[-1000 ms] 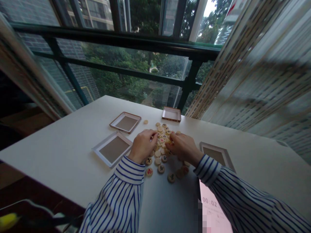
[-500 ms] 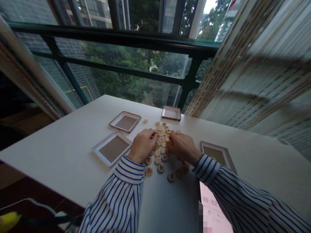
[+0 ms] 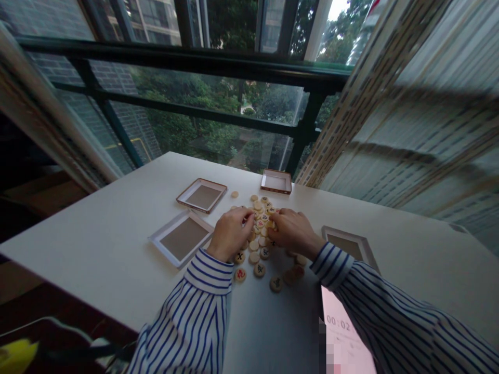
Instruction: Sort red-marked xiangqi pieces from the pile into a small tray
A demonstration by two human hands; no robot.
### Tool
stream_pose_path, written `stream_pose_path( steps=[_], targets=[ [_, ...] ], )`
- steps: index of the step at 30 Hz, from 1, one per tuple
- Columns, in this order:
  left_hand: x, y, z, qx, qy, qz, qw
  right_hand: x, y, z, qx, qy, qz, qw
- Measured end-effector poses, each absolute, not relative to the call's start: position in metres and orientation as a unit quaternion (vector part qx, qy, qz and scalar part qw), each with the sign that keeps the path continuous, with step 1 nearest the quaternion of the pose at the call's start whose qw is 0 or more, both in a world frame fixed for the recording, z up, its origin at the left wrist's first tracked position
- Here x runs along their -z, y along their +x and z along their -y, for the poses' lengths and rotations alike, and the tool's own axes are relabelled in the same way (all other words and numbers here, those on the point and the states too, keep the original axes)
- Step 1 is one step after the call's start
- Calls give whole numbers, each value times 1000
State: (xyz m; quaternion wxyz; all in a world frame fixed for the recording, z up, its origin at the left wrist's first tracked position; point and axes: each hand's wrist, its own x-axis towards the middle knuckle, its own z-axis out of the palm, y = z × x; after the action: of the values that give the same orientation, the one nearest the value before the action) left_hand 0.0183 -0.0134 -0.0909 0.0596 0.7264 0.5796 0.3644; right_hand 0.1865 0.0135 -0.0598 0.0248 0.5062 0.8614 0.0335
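A heap of round wooden chess discs (image 3: 260,232) with red and black characters lies on the white table (image 3: 117,228). My left hand (image 3: 230,234) rests on the heap's left side, fingers curled and pinched over some discs. My right hand (image 3: 293,230) lies on the right side, fingers curled down onto the discs. Whether either hand holds a disc is hidden under the fingers. Both sleeves are blue-and-white striped. Loose discs (image 3: 276,283) lie nearer to me.
Shallow box halves lie around: a white one (image 3: 181,238) on the left, a brown-rimmed one (image 3: 201,195) behind it, a small one (image 3: 276,182) at the far edge, another (image 3: 349,244) on the right. A phone timer (image 3: 343,337) glows. Window railing and a curtain stand beyond.
Both hands have stayed on the heap, with only small finger shifts. The camera has moved slightly.
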Motion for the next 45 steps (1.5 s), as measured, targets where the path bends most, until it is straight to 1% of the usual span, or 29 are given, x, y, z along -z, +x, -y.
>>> stream_pose_path(
  steps=[8, 11, 14, 18, 24, 27, 35, 40, 45],
  targets=[
    [92, 18, 14, -369, 725, -579, 56, 63, 186, -19, -19, 503, -864, 20],
    [91, 18, 14, -372, 724, -578, 57, 61, 189, -24, 4, 503, -864, -7],
    [91, 18, 14, -374, 724, -577, 59, 57, 195, -30, 67, 511, -855, -64],
    [91, 18, 14, -375, 723, -577, 64, 50, 204, -37, 205, 515, -823, -126],
    [91, 19, 14, -399, 724, -558, 68, 48, 211, -35, 365, 519, -755, -165],
    [88, 22, 16, -411, 735, -533, 77, 48, 214, -30, 424, 512, -725, -182],
    [85, 30, 21, -434, 773, -451, 103, 48, 222, -20, 526, 426, -706, -206],
    [85, 32, 22, -424, 790, -430, 107, 54, 220, -16, 559, 426, -681, -204],
    [86, 34, 23, -410, 801, -425, 94, 53, 217, -10, 568, 425, -674, -204]
  ],
)
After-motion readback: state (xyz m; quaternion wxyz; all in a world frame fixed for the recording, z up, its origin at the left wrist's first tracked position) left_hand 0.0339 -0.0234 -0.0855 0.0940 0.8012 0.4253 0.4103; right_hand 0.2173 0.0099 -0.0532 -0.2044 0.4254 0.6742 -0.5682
